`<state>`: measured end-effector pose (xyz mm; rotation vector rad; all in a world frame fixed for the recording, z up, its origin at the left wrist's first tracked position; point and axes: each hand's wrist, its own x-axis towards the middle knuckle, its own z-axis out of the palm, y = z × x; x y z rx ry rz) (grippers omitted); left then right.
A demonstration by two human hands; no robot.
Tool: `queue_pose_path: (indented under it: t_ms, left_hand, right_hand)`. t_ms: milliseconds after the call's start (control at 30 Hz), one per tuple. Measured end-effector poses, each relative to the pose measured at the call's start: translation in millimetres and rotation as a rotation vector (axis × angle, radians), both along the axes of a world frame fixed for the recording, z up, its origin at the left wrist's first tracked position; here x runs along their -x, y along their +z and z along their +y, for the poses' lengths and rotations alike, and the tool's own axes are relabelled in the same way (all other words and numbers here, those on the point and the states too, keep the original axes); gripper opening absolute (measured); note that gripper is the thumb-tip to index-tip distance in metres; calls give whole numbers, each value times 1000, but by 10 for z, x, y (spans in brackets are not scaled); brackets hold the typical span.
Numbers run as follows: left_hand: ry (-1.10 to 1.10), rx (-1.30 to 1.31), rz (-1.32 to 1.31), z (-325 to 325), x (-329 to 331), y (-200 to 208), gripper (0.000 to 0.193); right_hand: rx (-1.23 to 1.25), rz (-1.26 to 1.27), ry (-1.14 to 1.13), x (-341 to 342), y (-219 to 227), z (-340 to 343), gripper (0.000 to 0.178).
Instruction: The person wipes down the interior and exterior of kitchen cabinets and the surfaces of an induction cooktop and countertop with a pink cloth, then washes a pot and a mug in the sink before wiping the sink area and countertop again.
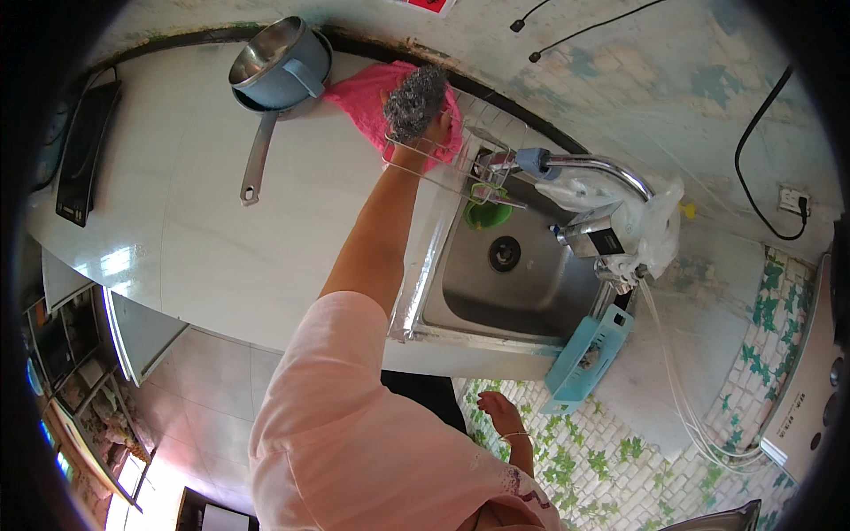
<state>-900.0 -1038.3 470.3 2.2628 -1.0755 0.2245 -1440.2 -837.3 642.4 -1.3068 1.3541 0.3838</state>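
My left hand (437, 131) reaches far forward across the counter and holds a pink cloth (367, 99) spread under it. A grey wire scrubber (416, 102) covers most of the fingers. Thin wires of a metal rack (469, 173) cross in front of the wrist. My right hand (501, 412), with a bracelet at the wrist, hangs low beside my body. Its fingers are loosely apart and hold nothing. To the right of the cloth lies the steel sink (549, 274), with a green strainer or bowl (488, 212) in its far left corner.
Left of the cloth stands a blue pot (288, 75) on a long-handled pan (258, 159). A black cooktop (88, 150) lies far left. The faucet (611, 168), a plastic bag (660, 230) and a turquoise basket (589, 358) are around the sink. Cables hang on the wall.
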Motion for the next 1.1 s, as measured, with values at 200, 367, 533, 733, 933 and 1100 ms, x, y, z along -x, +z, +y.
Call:
queue_pose_path:
  t_ms: [200, 367, 533, 733, 933, 1100]
  left_hand:
    - [-149, -321, 0, 900, 970, 615, 57]
    - [-71, -363, 106, 2285, 2042, 833, 62]
    - [125, -454, 113, 3410, 2246, 751, 65]
    - [70, -479, 101, 4240, 1867, 930, 59]
    - [613, -71, 232, 4126, 1763, 861, 49]
    - [923, -399, 267, 3329, 1663, 533, 102]
  right_hand:
    - [106, 36, 177, -40, 63, -234, 28]
    - [216, -136, 324, -4, -159, -460, 22]
    - [301, -188, 469, 102, -77, -648, 22]
    - [366, -188, 473, 614, -62, -632, 22]
    - [274, -103, 448, 833, -152, -484, 24]
    - [298, -109, 519, 674, -227, -413, 23]
